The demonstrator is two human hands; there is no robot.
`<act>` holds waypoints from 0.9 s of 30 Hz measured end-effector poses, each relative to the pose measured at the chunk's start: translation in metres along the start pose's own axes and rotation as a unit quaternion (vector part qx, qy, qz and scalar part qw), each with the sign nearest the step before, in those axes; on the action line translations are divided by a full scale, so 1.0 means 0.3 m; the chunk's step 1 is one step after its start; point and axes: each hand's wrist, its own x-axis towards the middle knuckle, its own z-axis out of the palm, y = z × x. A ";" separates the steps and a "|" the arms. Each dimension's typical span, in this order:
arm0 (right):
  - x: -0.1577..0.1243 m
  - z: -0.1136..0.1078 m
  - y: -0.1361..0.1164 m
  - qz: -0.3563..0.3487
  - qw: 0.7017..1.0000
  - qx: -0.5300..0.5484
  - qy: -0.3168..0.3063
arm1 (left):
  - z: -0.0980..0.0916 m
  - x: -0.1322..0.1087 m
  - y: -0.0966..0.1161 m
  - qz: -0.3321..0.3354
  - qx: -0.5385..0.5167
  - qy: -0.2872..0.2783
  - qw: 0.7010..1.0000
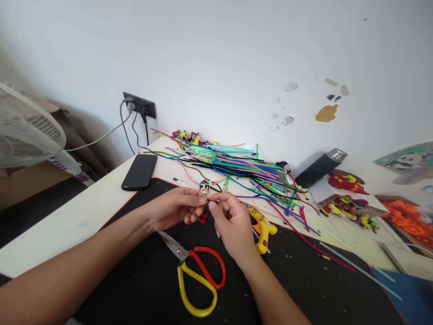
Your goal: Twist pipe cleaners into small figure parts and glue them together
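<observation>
My left hand [181,205] and my right hand [232,221] meet above the black mat [142,266], fingertips nearly touching. Both are closed in a pinch around something small and dark between them, too small to name. Just beyond the fingertips shows a small figure's face [204,186] with a colourful top; whether it joins the pinched piece I cannot tell. A bit of red [203,219] peeks out below my left fingers. Nearer me lie scissors [182,255] with one red and one yellow handle. A yellow glue gun [265,230] rests right of my right hand.
Many coloured pipe cleaners [237,164] are heaped along the wall. A phone [139,172] lies at the left, with a fan [30,131] beyond the table edge. To the right are a dark flask [320,169], boxes of small figures [352,210] and orange pieces [409,221].
</observation>
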 end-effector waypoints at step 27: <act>0.005 0.001 -0.017 0.003 1.000 0.010 -0.007 | 0.006 -0.005 -0.014 0.015 0.048 0.018 0.999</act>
